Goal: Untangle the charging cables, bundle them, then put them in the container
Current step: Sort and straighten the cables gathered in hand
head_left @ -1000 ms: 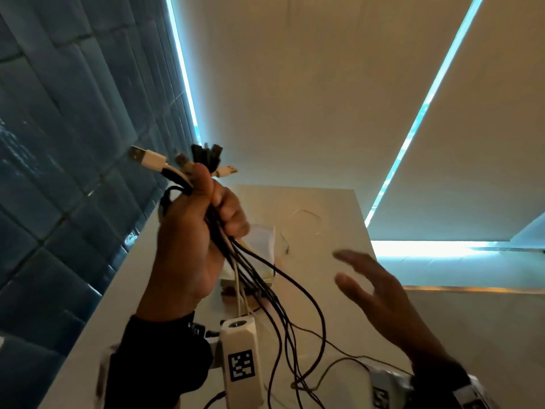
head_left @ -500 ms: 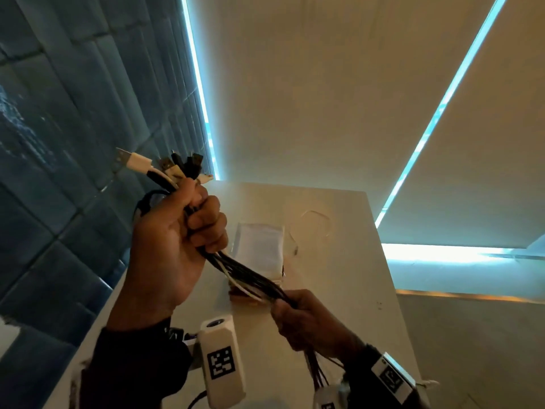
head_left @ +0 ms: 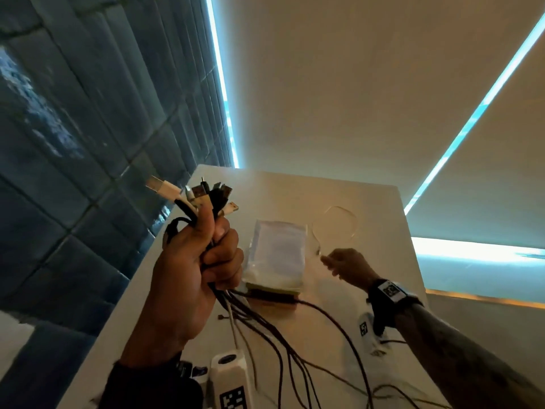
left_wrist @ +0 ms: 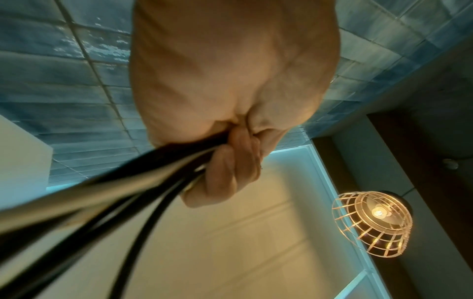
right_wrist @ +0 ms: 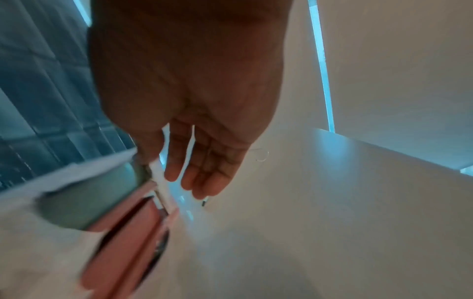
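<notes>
- Half a second back the right hand (head_left: 346, 265) was clamped round the cables below the left fist; now it has let them go and reached out past the container, toward the thin clear loop (head_left: 334, 228) lying on the table (head_left: 368, 202).
- Left hand (head_left: 196, 267): raised, fingers and thumb curled tight round the bunch of cables (head_left: 253, 317) — the same fist as before, only lifted a little nearer the camera.
- Plug ends (head_left: 206, 194) fan out above the thumb, white and black mixed; one white plug juts off toward the tiled wall (head_left: 73, 128).
- Below the fist the black and white leads hang loose and spread across the table toward the near edge.
- Seen from the left wrist, the curled fingers (left_wrist: 230, 172) close over dark leads that run down to the lower left, blurred.
- Right hand, from its own wrist: the fingers (right_wrist: 204, 172) are straight and slightly parted, palm open, holding nothing.
- From the head camera the right fingertips sit at the near end of the clear loop — whether they touch it I cannot tell.
- Container (head_left: 275, 258): pale top, darker base, standing on the table between the two hands, just beyond the left fist; a blurred pinkish box (right_wrist: 122, 238) just beside the right fingers may be the same thing.
- No cable is in the container yet.
</notes>
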`<state>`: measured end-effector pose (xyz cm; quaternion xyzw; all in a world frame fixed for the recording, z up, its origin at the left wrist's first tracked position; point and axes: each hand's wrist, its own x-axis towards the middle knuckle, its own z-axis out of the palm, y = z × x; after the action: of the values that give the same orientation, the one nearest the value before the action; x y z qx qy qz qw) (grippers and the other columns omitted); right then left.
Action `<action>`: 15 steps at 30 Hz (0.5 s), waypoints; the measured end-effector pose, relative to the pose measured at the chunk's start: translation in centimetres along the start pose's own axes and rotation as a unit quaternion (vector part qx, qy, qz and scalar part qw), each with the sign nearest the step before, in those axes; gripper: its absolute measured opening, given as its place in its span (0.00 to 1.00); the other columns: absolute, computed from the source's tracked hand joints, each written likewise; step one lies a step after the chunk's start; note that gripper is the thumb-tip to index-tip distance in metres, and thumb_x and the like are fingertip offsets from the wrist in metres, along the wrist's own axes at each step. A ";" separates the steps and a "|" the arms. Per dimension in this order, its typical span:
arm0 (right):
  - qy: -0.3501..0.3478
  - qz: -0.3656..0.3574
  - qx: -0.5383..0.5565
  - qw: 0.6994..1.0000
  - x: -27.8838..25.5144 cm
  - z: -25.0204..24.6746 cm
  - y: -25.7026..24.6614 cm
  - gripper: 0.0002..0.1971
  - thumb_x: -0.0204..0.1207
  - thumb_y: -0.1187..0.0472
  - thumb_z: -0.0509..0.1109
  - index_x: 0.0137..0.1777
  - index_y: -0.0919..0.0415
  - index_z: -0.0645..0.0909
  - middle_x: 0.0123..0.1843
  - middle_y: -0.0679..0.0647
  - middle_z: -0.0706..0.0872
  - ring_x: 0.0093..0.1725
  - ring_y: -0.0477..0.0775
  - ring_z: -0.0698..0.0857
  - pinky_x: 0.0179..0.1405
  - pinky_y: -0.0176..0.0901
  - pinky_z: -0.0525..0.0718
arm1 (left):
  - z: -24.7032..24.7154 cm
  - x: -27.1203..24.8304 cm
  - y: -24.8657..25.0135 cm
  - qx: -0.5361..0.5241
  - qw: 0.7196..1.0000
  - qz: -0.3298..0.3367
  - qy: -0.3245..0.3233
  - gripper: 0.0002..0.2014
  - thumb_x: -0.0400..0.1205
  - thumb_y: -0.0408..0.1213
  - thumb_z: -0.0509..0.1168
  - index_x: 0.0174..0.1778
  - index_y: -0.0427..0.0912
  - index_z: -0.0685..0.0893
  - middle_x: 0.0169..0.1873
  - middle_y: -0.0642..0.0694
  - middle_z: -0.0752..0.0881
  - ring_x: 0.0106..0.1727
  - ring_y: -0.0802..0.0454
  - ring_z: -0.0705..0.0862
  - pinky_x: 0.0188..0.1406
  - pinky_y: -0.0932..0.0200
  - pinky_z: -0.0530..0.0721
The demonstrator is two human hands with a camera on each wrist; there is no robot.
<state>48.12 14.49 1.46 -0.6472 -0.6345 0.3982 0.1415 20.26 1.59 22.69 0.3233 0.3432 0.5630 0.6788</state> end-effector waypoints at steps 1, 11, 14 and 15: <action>0.014 -0.013 -0.079 0.997 1.6 0.0 0.5 0.11 0.79 0.57 0.69 0.49 0.65 0.88 0.48 0.63 0.90 0.49 0.61 0.88 0.51 0.51 0.82 | -0.5 0.0 -0.1 -0.010 1.000 -0.005 0.003 0.23 0.86 0.54 0.49 0.30 0.44 0.70 0.19 0.53 0.62 0.17 0.60 0.59 0.18 0.61 0.56; -0.132 -0.029 -0.351 0.926 8.7 2.5 0.1 0.28 0.77 0.69 0.60 0.78 0.53 0.68 0.76 0.58 0.66 0.72 0.64 0.70 0.67 0.57 0.78 | -3.4 0.1 -1.9 -0.002 0.997 -0.060 0.051 0.24 0.70 0.60 0.73 0.31 0.44 0.74 0.21 0.50 0.64 0.19 0.58 0.61 0.16 0.63 0.64; -0.080 -0.052 -0.378 0.921 8.1 3.1 1.1 0.18 0.76 0.67 0.64 0.66 0.61 0.76 0.67 0.59 0.72 0.64 0.62 0.75 0.57 0.52 0.82 | -3.4 -0.1 -2.3 0.009 0.996 -0.078 0.051 0.24 0.68 0.60 0.75 0.30 0.43 0.75 0.21 0.50 0.64 0.19 0.58 0.62 0.16 0.63 0.66; -0.060 -0.061 -0.370 0.925 7.7 3.4 1.6 0.15 0.77 0.66 0.64 0.63 0.62 0.77 0.65 0.59 0.74 0.61 0.62 0.78 0.54 0.51 0.82 | -3.4 -0.2 -2.4 0.015 0.995 -0.082 0.050 0.24 0.68 0.60 0.75 0.30 0.43 0.75 0.21 0.50 0.64 0.19 0.58 0.62 0.16 0.63 0.65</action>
<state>45.98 20.34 -4.39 -0.5887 -0.7822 0.1636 -0.1221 18.74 1.18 18.81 0.2755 0.4107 0.5159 0.6995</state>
